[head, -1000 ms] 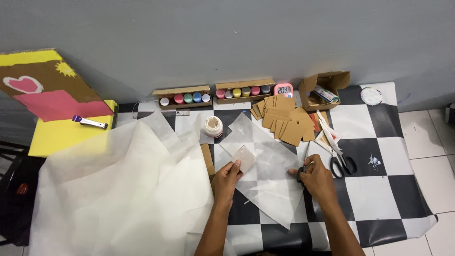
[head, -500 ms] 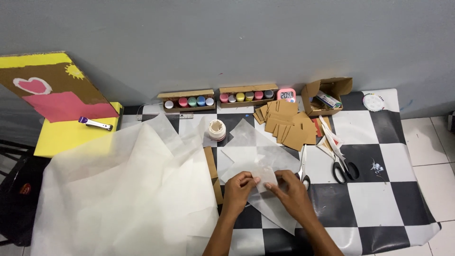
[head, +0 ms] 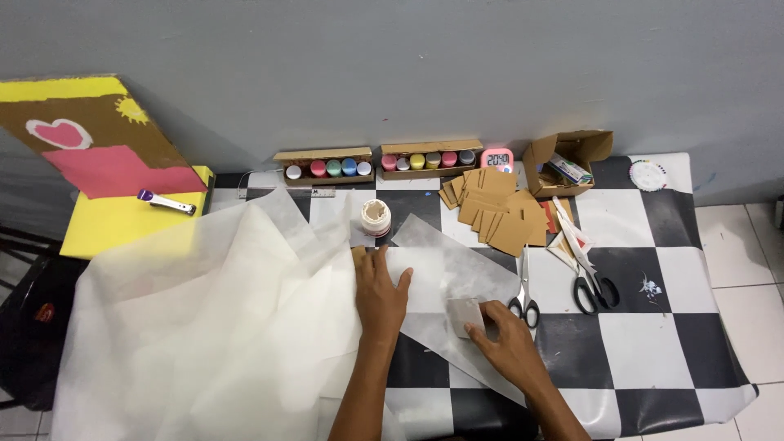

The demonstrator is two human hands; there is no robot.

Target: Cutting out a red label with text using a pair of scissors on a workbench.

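Two hands work over thin translucent paper on a black-and-white checked worktop [head: 653,343]. Since a second ago the camera has tipped a bit and both hands have shifted: the left hand [head: 380,294], earlier further right on the small sheet, now lies flat with fingers spread, its grip open, pressing the sheet's left edge where it meets the big crumpled paper [head: 212,327]. The right hand [head: 506,335], half a second ago up on the sheet close to the left one, now sits lower right, thumb and fingers pinching a small grey-brown square card [head: 465,314] on top of the small sheet [head: 445,273]. Judging by that, the sheet is being held still while the card gets placed on it.

Going left to right: painted board with a pink heart [head: 90,139] leaning on the wall, yellow board [head: 122,224] below it with a white and purple tool [head: 166,202], a round white jar [head: 376,218], two cardboard trays of small paint pots [head: 376,163], a pink digital clock [head: 496,158], a pile of brown card squares [head: 494,208], an open cardboard box [head: 563,159], two pairs of scissors [head: 563,286], a round pin wheel [head: 647,174].

Room: plain grey wall behind, white tiled floor [head: 751,245] at right
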